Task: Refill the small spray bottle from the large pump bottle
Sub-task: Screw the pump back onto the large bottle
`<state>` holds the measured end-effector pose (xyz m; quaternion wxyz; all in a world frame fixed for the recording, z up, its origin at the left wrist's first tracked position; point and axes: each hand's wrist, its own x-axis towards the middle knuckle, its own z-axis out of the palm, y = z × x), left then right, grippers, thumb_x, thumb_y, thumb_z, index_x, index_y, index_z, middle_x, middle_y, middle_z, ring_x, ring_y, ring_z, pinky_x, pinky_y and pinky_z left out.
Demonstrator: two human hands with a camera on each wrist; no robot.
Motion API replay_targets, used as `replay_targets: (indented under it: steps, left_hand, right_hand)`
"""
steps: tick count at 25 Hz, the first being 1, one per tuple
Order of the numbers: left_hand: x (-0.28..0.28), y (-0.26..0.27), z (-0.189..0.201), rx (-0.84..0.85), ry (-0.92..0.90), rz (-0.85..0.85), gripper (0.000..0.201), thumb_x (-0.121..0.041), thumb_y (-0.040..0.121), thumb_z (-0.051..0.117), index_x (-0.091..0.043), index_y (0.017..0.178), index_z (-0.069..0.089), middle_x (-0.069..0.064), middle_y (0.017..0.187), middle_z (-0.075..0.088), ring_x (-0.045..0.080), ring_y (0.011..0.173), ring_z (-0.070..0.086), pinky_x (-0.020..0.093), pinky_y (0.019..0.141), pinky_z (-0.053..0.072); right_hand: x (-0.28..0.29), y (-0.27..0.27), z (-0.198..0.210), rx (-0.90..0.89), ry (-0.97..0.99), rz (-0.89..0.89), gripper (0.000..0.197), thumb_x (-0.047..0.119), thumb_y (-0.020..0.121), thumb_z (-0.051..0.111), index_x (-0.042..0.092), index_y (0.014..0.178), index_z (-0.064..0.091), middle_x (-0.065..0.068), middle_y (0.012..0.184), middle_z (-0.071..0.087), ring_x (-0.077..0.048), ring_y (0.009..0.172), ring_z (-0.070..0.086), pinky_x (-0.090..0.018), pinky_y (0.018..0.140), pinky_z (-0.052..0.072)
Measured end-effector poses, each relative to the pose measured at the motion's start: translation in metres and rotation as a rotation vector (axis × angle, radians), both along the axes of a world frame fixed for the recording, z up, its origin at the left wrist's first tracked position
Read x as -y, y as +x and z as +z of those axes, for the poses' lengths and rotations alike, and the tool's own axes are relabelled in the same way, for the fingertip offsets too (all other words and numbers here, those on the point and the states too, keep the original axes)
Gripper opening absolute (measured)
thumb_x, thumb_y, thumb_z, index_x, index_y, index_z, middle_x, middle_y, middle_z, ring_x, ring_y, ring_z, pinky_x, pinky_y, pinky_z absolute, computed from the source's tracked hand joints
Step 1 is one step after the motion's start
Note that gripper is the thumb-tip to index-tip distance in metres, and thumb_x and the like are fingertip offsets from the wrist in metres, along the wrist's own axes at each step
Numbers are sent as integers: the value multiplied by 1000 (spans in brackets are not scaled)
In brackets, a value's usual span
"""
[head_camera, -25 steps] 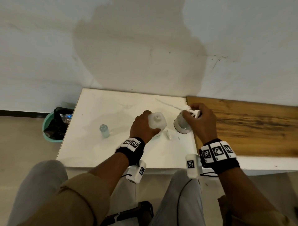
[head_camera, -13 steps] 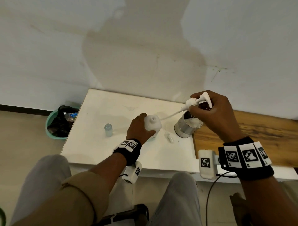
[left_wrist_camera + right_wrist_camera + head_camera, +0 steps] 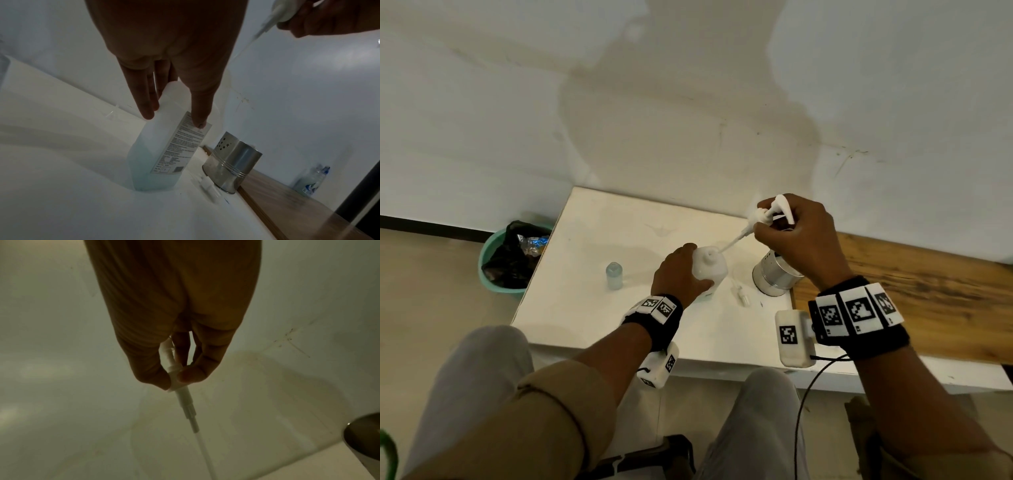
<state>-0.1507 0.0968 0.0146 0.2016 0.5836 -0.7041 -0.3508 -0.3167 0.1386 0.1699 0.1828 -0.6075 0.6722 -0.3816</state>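
The large white pump bottle (image 3: 710, 270) stands upright on the white table (image 3: 592, 308), with blue liquid low inside it (image 3: 152, 178). My left hand (image 3: 676, 274) grips its shoulder, fingers (image 3: 146, 104) on one side and thumb on the label. My right hand (image 3: 798, 236) is raised above the steel cup and pinches the white pump head (image 3: 774, 210) (image 3: 174, 378). Its dip tube (image 3: 732, 241) slants down to the bottle's open neck. The small clear spray bottle (image 3: 614, 275) stands uncapped to the left. Its small white sprayer top (image 3: 741, 296) lies beside the large bottle.
A perforated steel cup (image 3: 774, 274) (image 3: 232, 162) stands just right of the bottle at the table's edge. A wooden board (image 3: 914, 284) extends to the right, with a plastic water bottle (image 3: 311, 180) on it. A green bin (image 3: 512, 260) sits on the floor to the left.
My right hand lifted the pump head away from the steel cup and swung its tube leftward. The tube's tip is now at the large bottle's neck. My left hand kept its hold.
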Motion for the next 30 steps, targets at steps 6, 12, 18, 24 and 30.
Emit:
replay_targets:
  steps: [6, 12, 18, 24, 30]
  left_hand:
    - [3, 0, 4, 115, -48, -32, 63, -44, 69, 77, -19, 120, 50, -1, 116, 61, 24, 106, 59, 37, 82, 49]
    - [9, 1, 3, 193, -61, -78, 70, -46, 71, 77, -18, 128, 47, -1, 127, 54, 23, 115, 53, 39, 86, 48]
    - [11, 1, 3, 197, -75, -82, 68, -47, 68, 79, -18, 124, 50, 0, 121, 57, 23, 108, 57, 38, 83, 50]
    - [11, -1, 2, 207, -60, -96, 66, -45, 68, 78, -20, 122, 49, -1, 120, 57, 23, 106, 59, 38, 82, 50]
    - [11, -2, 6, 193, -53, -82, 59, -42, 70, 76, -17, 117, 52, 1, 115, 59, 25, 102, 61, 39, 81, 50]
  right_hand:
    - [26, 21, -47, 20, 45, 44, 15, 10, 74, 76, 12, 86, 66, 2, 91, 72, -6, 65, 63, -12, 61, 48]
    - [34, 30, -79, 32, 80, -22, 21, 24, 78, 77, 13, 95, 69, 1, 88, 71, -8, 66, 66, -19, 62, 50]
    - [36, 19, -91, 40, 149, -3, 22, 17, 80, 75, 15, 101, 68, 0, 102, 71, -15, 76, 69, -28, 74, 57]
    - [25, 19, -122, 26, 157, 47, 30, 5, 80, 74, 14, 108, 68, -4, 111, 70, -21, 93, 65, -15, 76, 49]
    - [28, 27, -132, 1, 122, -40, 27, 19, 78, 79, 11, 99, 65, -1, 94, 68, -16, 72, 61, -27, 67, 50]
